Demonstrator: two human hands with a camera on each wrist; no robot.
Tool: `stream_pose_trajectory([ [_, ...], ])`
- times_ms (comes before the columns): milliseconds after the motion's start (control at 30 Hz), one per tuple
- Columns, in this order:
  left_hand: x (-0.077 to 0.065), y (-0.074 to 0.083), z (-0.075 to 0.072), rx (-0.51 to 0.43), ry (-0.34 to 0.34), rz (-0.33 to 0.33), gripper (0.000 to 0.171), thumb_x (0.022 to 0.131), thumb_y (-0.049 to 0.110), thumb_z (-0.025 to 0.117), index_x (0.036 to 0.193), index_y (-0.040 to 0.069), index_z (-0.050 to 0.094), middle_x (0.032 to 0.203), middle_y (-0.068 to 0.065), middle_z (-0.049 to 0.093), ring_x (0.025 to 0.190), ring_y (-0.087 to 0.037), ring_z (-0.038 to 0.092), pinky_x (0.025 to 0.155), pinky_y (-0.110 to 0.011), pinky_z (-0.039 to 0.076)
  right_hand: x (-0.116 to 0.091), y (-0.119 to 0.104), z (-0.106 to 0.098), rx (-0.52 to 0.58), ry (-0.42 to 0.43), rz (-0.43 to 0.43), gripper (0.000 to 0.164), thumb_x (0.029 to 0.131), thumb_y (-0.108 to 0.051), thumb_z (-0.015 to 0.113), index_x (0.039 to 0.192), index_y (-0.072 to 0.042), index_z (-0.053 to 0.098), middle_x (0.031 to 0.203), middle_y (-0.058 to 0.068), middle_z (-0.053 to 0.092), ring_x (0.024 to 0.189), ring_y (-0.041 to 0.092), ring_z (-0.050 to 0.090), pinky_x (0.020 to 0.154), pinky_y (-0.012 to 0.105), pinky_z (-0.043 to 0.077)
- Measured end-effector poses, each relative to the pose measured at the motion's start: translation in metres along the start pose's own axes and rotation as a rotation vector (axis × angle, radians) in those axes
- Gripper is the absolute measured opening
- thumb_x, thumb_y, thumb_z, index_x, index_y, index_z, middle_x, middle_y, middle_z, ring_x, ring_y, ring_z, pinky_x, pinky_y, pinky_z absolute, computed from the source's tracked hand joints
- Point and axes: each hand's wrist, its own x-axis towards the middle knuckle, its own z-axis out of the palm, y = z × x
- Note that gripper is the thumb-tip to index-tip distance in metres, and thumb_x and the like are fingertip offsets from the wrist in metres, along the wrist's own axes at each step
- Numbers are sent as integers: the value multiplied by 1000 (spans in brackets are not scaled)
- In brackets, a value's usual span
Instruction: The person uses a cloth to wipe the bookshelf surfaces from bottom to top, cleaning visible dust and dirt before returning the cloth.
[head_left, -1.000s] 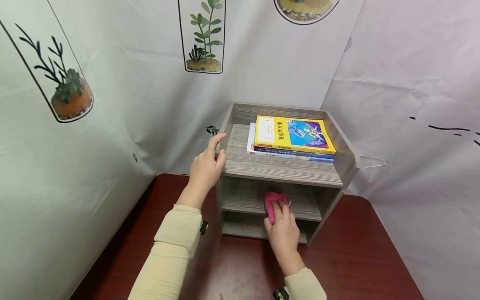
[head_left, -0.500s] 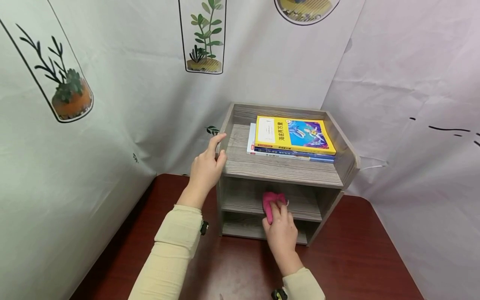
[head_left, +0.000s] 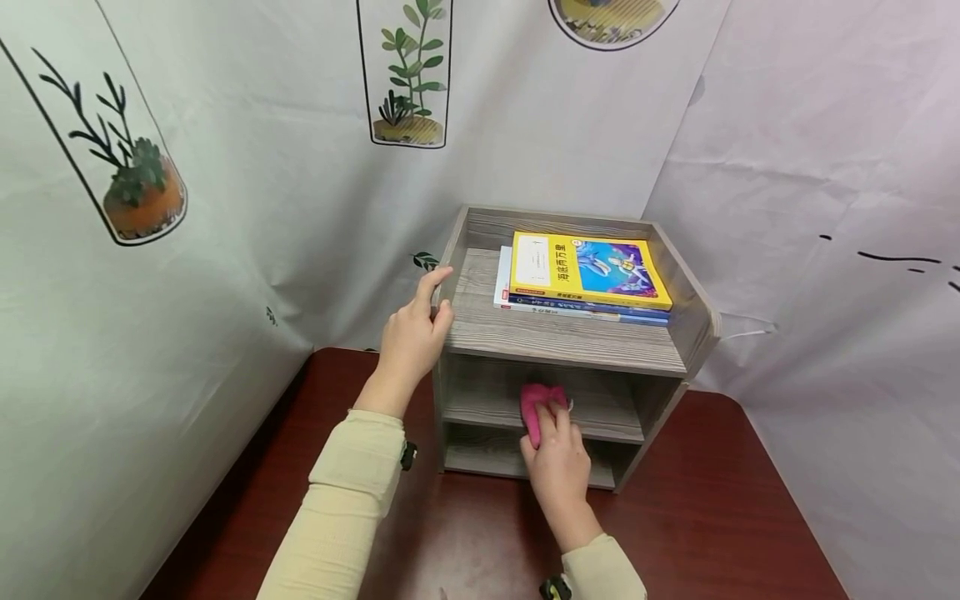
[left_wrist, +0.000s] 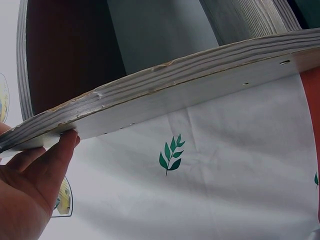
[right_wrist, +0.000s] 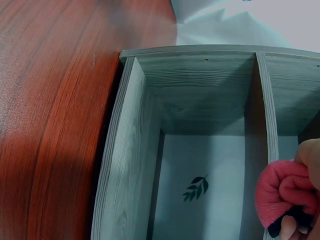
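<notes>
A small grey wood-grain shelf unit point(head_left: 562, 357) stands on the dark red table. My left hand point(head_left: 411, 337) holds the upper left side panel at its front edge; in the left wrist view its fingers point(left_wrist: 62, 155) lie against the panel's outer face. My right hand point(head_left: 558, 462) grips a folded pink cloth point(head_left: 534, 408) on the front edge of the middle board point(head_left: 480, 412). Seen from the right wrist, the bunched cloth point(right_wrist: 282, 195) overlaps that board's edge, with a dark patch showing near the fingertips. Part of the cloth is hidden under the fingers.
Several stacked books lie on the top shelf, a yellow-covered book point(head_left: 588, 268) uppermost. White wall sheeting point(head_left: 555, 125) with printed plants hangs behind and at both sides. The red table point(head_left: 720, 508) extends around the unit's front and sides.
My right hand has slid a little to the left along the middle board with the pink cloth. My left hand, the shelf unit and the books have stayed in place.
</notes>
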Motion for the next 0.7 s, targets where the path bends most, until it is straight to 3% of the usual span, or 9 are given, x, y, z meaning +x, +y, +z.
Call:
stream_pose_trajectory([
  [700,0,0,-1,1,-1,-5,43,92,20,43,134,23,40,56,-2,35,43,-19,30,44,-33,26,0,-10,4,17,-25,10,45,67,-13,70,111,-10,66,111,7,56,81,33,56,55,47,47],
])
